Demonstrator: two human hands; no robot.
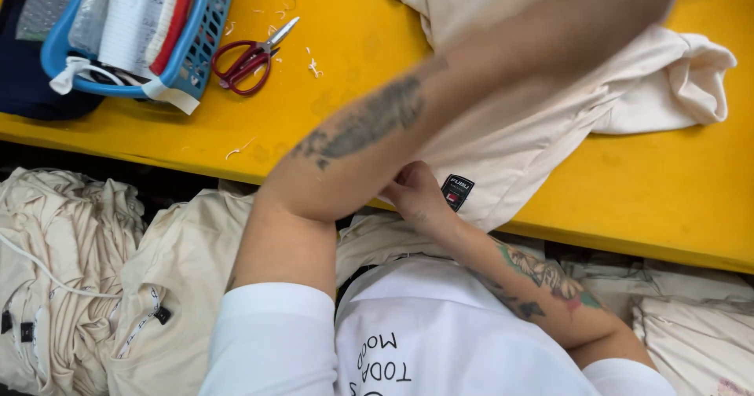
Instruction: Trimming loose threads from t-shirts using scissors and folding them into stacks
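One cream garment (518, 129) lies spread on the yellow table (667, 199), its hem hanging over the near edge with one small dark label (457, 191) showing. The right hand (416, 196) sits at that hem just left of the label, fingers curled on the cloth, though the left forearm crossing above hides most of the grip. The left arm stretches up and right over the garment; its hand is blurred and cut off at the top edge, so I cannot tell whether it is open or holding anything. Far left of both hands lies one pair of red-handled scissors (251, 60), and beyond it one blue basket (192, 42) of folded cloth, partly out of view. Below the table edge, heaps of cream garments (94, 278) lie on both sides; their number is hard to count.
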